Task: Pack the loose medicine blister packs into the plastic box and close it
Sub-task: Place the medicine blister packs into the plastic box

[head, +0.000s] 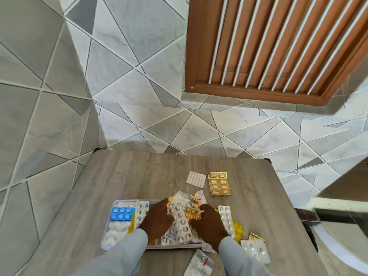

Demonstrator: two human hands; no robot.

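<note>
Hands meet over a clear plastic box [111,208] on a grey wooden table [123,176], where we are packing medicine blister packs. Our left hand [157,218] and right hand [209,222] curl their fingers round a bundle of mixed packs [183,208], silver, gold and white, gripped from both sides above the right part of the box. The left part already holds a blue pack [122,214] on top of white tablet strips [115,230].

Several packs lie loose outside: a white square pack [196,178] and a gold pack [219,183] side by side toward the far edge, a silver strip [226,218] just right of our right hand with yellow tablets [239,231] beneath it, more silver packs [254,249] near the right sleeve, and a crumpled foil pack [200,262] at the near edge.

To do this step well, we judge the bundle should be squared up and laid flat inside the walls, not heaped, since stiff foil corners sticking over the rim could stop the lid seating. We see no lid in this view.
</note>
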